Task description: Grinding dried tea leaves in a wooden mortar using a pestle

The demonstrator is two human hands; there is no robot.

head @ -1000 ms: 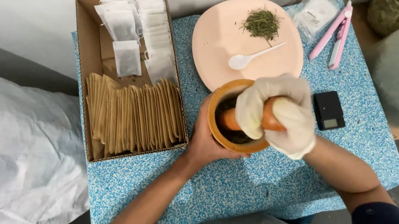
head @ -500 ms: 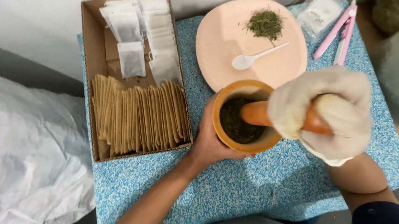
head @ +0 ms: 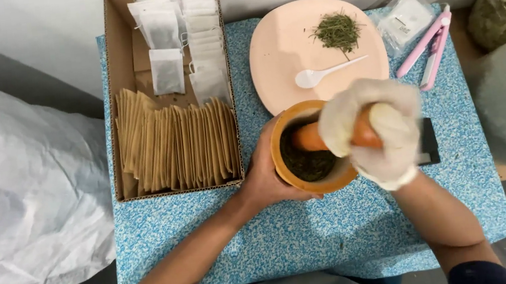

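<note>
An orange mortar (head: 280,158) with dark green crushed herbs (head: 307,162) inside stands on the blue speckled table (head: 314,236). My bare left hand (head: 265,177) grips the mortar's left wall. My right hand (head: 374,131), in a white glove, is closed around an orange pestle (head: 311,136) whose tip lies in the bowl. The glove is blurred with motion.
A pink plate (head: 280,50) behind the mortar carries a small heap of dried herbs (head: 337,29) and a white spoon (head: 328,74). A cardboard box (head: 118,62) of brown envelopes and white tea bags stands at left. Pink sealer (head: 429,47), plastic pouch (head: 405,17) and a dark scale (head: 427,141) at right.
My gloved right hand swung the pestle out to the right, then back left over the mortar. My left hand has kept its hold on the mortar.
</note>
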